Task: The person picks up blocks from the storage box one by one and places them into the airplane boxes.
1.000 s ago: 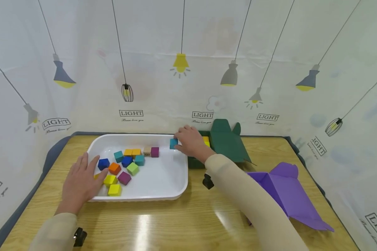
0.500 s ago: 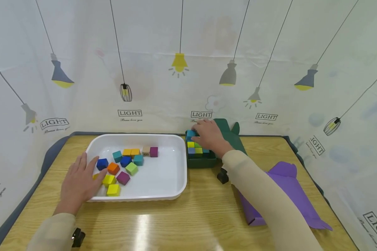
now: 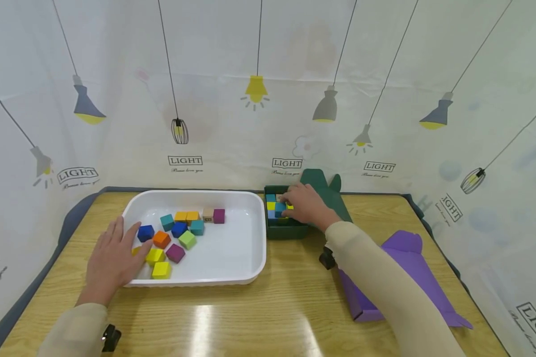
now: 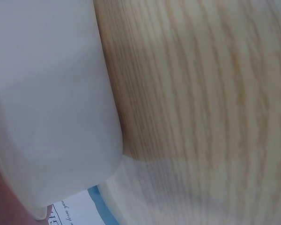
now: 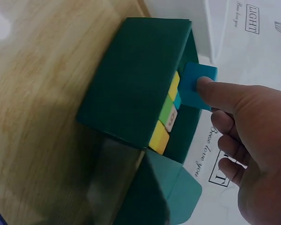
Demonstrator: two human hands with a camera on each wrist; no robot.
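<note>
On the bench (image 3: 241,322), read as a dial, an open purple box (image 3: 411,282) lies at three o'clock. At nine o'clock the left hand (image 3: 117,255), fingers spread and grasping nothing, rests over the rim of a white tray (image 3: 236,248), which holds loose coloured cubes (image 3: 179,229). Farther, toward twelve, the right hand (image 3: 307,204) pinches a teal cube (image 3: 280,210) over the green box (image 3: 288,232), above the cubes inside. Beyond stands a lamp-printed backdrop (image 3: 232,124).
</note>
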